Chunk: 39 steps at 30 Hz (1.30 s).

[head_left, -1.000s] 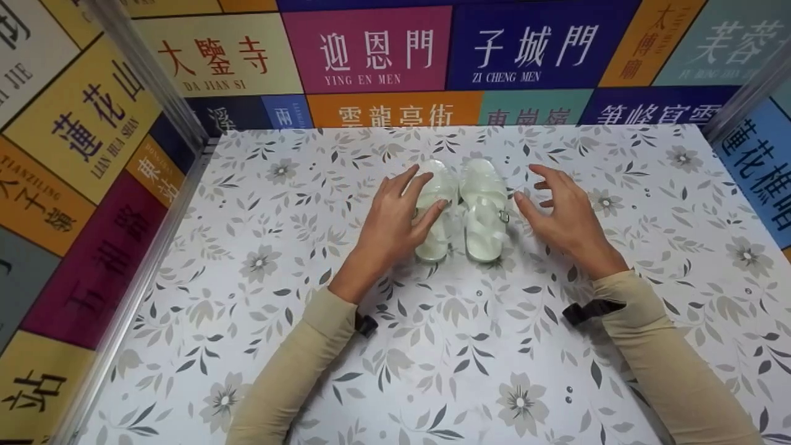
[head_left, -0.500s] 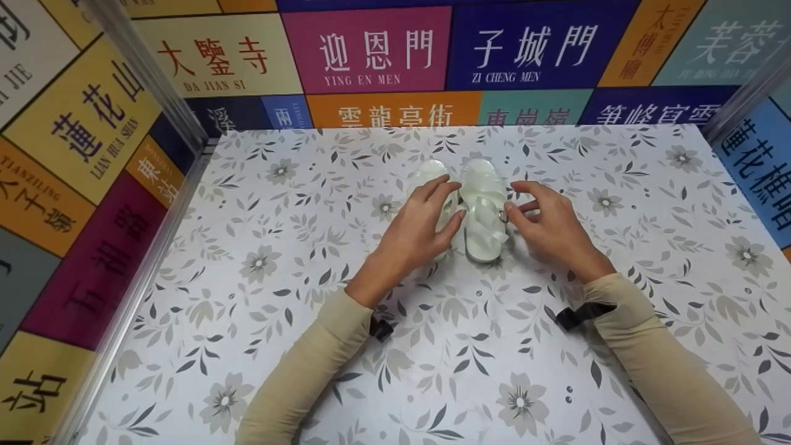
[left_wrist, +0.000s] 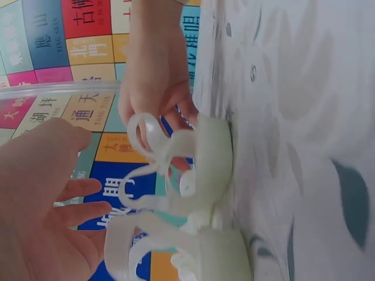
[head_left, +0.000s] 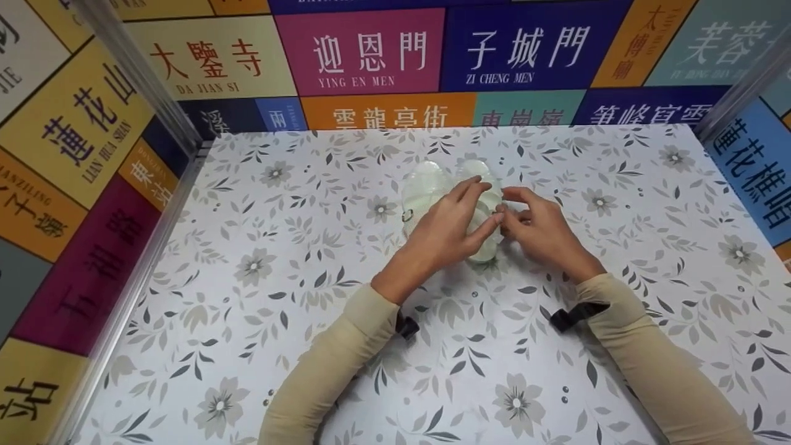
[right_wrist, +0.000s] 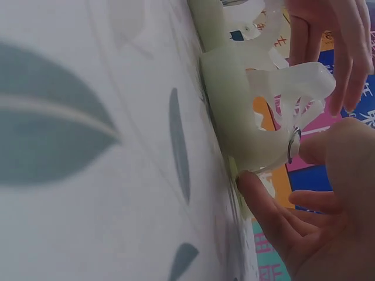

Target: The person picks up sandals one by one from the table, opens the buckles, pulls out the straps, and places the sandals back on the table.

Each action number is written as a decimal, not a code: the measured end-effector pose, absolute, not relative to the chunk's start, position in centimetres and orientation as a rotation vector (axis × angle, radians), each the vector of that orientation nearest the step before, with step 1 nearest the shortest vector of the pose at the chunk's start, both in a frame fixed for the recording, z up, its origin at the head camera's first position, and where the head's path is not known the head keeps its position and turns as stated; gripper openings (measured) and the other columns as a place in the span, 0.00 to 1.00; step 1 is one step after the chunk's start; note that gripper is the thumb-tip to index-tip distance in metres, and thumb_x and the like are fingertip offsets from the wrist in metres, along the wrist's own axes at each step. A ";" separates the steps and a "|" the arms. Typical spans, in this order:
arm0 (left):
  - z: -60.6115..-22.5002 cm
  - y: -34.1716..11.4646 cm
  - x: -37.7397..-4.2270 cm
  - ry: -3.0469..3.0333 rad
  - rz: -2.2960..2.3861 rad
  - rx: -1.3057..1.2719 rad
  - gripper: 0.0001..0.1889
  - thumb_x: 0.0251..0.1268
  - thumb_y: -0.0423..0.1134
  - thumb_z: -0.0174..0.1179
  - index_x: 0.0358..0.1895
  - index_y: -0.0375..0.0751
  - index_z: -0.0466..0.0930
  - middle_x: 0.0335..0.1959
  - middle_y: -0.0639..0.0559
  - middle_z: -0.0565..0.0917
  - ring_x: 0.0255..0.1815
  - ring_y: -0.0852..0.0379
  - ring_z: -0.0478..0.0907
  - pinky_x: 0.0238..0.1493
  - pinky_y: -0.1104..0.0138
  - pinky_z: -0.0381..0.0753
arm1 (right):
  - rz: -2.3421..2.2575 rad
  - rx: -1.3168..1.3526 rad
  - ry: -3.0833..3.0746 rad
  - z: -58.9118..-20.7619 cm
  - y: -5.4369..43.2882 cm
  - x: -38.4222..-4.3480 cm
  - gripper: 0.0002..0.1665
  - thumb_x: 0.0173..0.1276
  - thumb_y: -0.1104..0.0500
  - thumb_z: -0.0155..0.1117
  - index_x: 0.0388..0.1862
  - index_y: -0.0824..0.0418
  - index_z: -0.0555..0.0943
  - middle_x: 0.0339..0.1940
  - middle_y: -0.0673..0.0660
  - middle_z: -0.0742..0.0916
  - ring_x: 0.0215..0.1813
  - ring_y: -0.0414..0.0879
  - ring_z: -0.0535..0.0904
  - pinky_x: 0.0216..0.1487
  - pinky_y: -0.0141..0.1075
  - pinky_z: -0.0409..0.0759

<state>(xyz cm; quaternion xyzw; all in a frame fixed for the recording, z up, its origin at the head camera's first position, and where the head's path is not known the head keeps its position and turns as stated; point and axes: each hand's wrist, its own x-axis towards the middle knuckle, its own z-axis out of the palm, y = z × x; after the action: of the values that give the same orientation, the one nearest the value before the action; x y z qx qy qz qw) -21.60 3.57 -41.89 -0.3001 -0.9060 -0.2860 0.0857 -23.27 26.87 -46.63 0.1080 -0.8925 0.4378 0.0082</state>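
Reaching over a pair of pale green sandals with both bare hands.
Side by side on the flower-patterned tabletop (head_left: pixel 247 334), the left sandal (head_left: pixel 426 176) and the right sandal (head_left: pixel 474 168) lie in the far half, between the two forearms. The left hand (head_left: pixel 446 227) hovers over the sandals, its thumb and fingers spread apart and holding nothing. The right hand (head_left: pixel 544 227) is at the outer side of the right sandal; in its wrist view the thumb (right_wrist: pixel 316 146) meets the small metal buckle (right_wrist: pixel 294 143), while the forefinger (right_wrist: pixel 266 205) reaches to the edge of the sole, thumb and forefinger apart. Beige sleeves (head_left: pixel 349 330) cover both forearms, and coloured panels with lettering (head_left: pixel 364 49) stand behind the table.
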 end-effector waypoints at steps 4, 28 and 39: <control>-41.8 4.6 -21.5 -2.749 -0.897 -0.894 0.32 0.85 0.57 0.56 0.80 0.43 0.67 0.85 0.40 0.66 0.76 0.41 0.78 0.75 0.52 0.80 | 1.454 0.319 -2.795 -47.0 26.8 -23.3 0.34 0.84 0.44 0.60 0.80 0.58 0.72 0.79 0.62 0.79 0.54 0.52 0.93 0.41 0.28 0.88; -42.4 5.1 -21.6 -2.935 -0.771 -0.750 0.25 0.81 0.31 0.57 0.77 0.33 0.67 0.67 0.35 0.82 0.64 0.41 0.85 0.64 0.55 0.87 | 1.591 0.354 -2.750 -47.5 27.1 -23.6 0.24 0.81 0.40 0.66 0.49 0.61 0.85 0.76 0.67 0.81 0.43 0.35 0.92 0.44 0.26 0.88; -42.6 4.9 -21.6 -2.959 -0.717 -0.667 0.26 0.81 0.36 0.62 0.75 0.36 0.67 0.48 0.35 0.90 0.47 0.39 0.91 0.44 0.51 0.91 | 1.790 0.352 -2.632 -47.6 27.6 -23.5 0.24 0.82 0.47 0.67 0.47 0.70 0.82 0.74 0.66 0.82 0.55 0.37 0.89 0.50 0.30 0.90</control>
<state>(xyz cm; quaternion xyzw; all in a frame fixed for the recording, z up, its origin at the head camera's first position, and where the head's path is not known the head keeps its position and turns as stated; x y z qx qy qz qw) -21.56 4.90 -42.56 -0.2141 -0.9492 -0.2301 0.0125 -23.54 27.61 -47.58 0.1099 -0.8215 0.5588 -0.0302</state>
